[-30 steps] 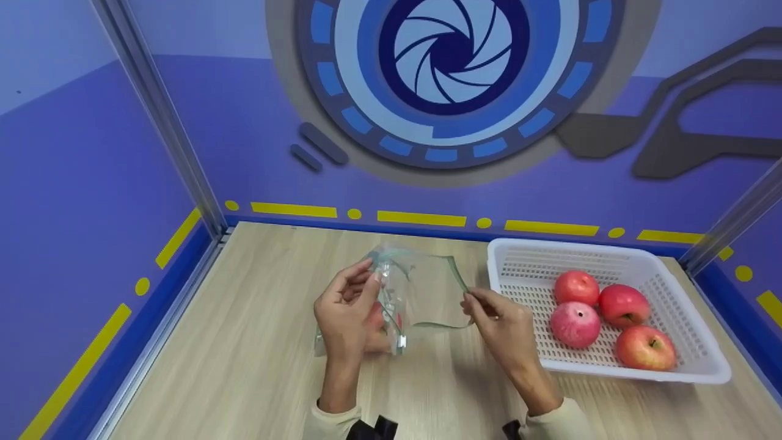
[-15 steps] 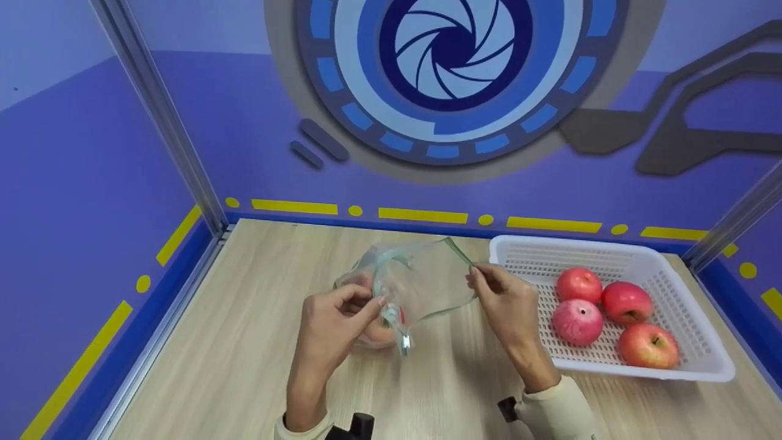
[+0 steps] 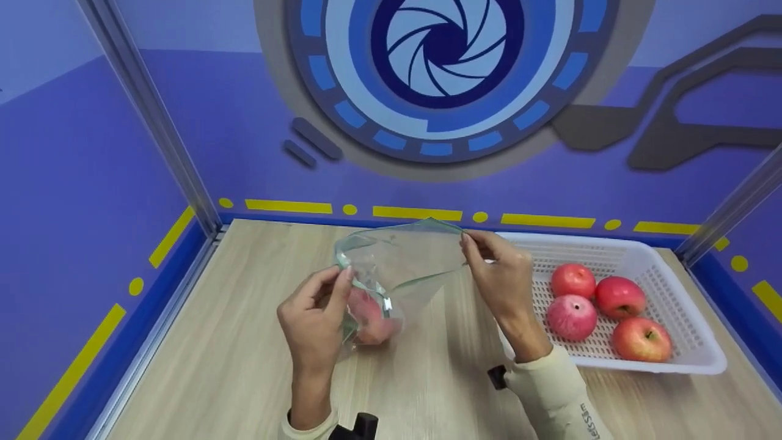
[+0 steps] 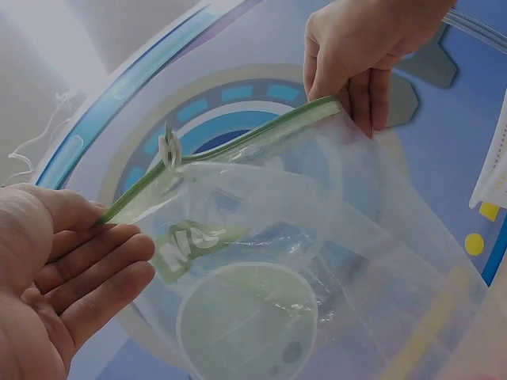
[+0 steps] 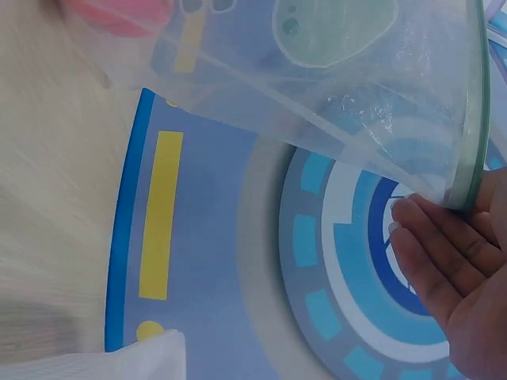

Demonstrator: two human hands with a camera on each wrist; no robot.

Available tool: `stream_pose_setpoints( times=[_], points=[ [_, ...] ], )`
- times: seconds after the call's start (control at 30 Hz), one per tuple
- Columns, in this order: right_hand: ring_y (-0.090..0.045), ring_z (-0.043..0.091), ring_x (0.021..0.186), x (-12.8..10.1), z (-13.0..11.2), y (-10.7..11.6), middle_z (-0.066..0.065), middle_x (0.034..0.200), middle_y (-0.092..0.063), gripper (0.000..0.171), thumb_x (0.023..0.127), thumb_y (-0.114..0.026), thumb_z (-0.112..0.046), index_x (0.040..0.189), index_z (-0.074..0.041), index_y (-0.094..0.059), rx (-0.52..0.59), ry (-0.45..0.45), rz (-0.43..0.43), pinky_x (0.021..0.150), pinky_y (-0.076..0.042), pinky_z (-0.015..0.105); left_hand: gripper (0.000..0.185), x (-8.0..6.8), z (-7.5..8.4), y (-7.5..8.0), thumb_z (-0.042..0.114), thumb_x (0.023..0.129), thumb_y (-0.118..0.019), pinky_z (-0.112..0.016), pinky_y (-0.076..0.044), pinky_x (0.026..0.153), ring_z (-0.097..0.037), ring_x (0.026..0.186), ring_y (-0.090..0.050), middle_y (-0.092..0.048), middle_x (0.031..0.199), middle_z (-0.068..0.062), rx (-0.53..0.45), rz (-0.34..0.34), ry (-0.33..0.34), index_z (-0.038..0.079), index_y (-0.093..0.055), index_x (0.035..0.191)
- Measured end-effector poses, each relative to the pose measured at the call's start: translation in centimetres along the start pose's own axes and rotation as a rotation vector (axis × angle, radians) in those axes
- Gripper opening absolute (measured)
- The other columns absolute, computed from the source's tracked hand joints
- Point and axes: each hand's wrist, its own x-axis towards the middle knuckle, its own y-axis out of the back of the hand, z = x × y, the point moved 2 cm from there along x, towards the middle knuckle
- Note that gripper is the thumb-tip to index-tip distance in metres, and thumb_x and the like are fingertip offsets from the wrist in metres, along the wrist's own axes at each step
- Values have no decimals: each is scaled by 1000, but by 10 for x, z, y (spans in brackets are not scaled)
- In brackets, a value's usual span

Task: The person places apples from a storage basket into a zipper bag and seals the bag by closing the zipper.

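Observation:
Stretched between the two hands is a clear zip bag (image 3: pixel 421 250) with a green-edged mouth. My left hand (image 3: pixel 317 311) pinches one end of the mouth between thumb and forefinger; in the left wrist view the other fingers of that left hand (image 4: pixel 87 277) stay loose. The opposite corner is pinched by my right hand (image 3: pixel 501 275), also seen as a right hand (image 5: pixel 467 253) in the right wrist view. A white slider (image 4: pixel 169 149) sits on the zip near the left hand. Reddish fruit (image 3: pixel 372 324) shows through the plastic at the bag's bottom, low over the table.
To the right stands a white perforated basket (image 3: pixel 696 330), with several red apples (image 3: pixel 641 339) inside. Under the bag is a wood-grain table (image 3: pixel 244 342). A blue-purple printed wall (image 3: pixel 232 134) closes off the back, and metal posts (image 3: pixel 153 116) mark the corners.
The left hand has shifted its pinch along the bag's mouth and moved slightly left. The right hand has risen with its corner, and the mouth is now drawn wider and higher.

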Motion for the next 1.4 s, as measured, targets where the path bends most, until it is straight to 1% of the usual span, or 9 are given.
stream_pose_setpoints(
  times=[0.17, 0.33, 0.5, 0.77, 0.9, 1.03, 1.17, 1.27, 1.4],
  points=[
    [-74, 19, 69, 2, 6, -1, 5, 83, -78, 6, 94, -77, 4, 97, 1, -80, 34, -20, -3, 70, -54, 11, 8, -2, -7, -2, 0, 96, -77, -22, -61, 76, -17, 80, -72, -79, 91, -5, -19, -2, 116, 0, -80, 104],
    [-74, 15, 77, -4, 12, 4, 5, 87, -79, 6, 98, -76, -2, 101, 1, -81, 126, -173, -45, 72, -56, 13, 9, -4, -17, -6, 4, 98, -76, -23, -61, 75, -20, 80, -73, -79, 92, -3, -59, -25, 191, 2, -81, 105],
    [-75, 12, 87, -9, 18, 12, 8, 97, -80, 14, 101, -73, -8, 111, 0, -80, 214, -289, -79, 82, -58, 18, 11, -6, -23, -13, 2, 99, -74, -25, -62, 75, -26, 82, -77, -80, 94, -7, -128, -38, 217, 0, -81, 107],
    [-73, 8, 93, -26, 39, 33, 8, 108, -79, 22, 101, -75, -12, 120, -2, -79, 189, -372, -98, 85, -57, 17, 9, -13, -30, -32, 4, 97, -78, -32, -64, 76, -23, 83, -77, -80, 93, -5, -170, -109, 233, -1, -81, 103],
    [-73, 6, 97, -39, 59, 50, 10, 112, -79, 24, 100, -76, -11, 122, -2, -77, 142, -405, -91, 86, -55, 15, 9, -16, -32, -40, 6, 97, -79, -31, -63, 76, -20, 83, -77, -80, 94, -4, -168, -139, 251, 0, -82, 103],
    [-71, 3, 99, -52, 82, 71, 10, 116, -78, 29, 101, -77, -15, 126, -2, -75, 14, -438, -96, 86, -52, 11, 10, -17, -33, -44, 11, 97, -80, -28, -62, 75, -18, 82, -75, -80, 92, -1, -148, -161, 282, 3, -83, 102],
    [-74, 19, 105, -66, 100, 93, 12, 122, -76, 35, 101, -76, -20, 130, -1, -72, -120, -471, -136, 88, -48, 7, 10, -20, -34, -46, 14, 97, -81, -26, -61, 74, -17, 81, -73, -79, 89, 1, -130, -184, 305, 5, -83, 101],
    [-72, 33, 112, -75, 110, 106, 17, 127, -73, 41, 100, -78, -22, 134, -1, -68, -198, -488, -182, 97, -54, 21, 10, -22, -35, -46, 13, 97, -80, -27, -61, 75, -18, 81, -73, -78, 89, 1, -132, -193, 314, 5, -83, 101],
    [-63, 45, 126, -82, 120, 119, 25, 139, -66, 55, 98, -80, -25, 143, 0, -60, -262, -533, -276, 104, -50, 58, 10, -21, -35, -47, 14, 97, -80, -27, -61, 76, -18, 81, -74, -78, 88, 0, -129, -192, 314, 5, -83, 101]
  ],
)
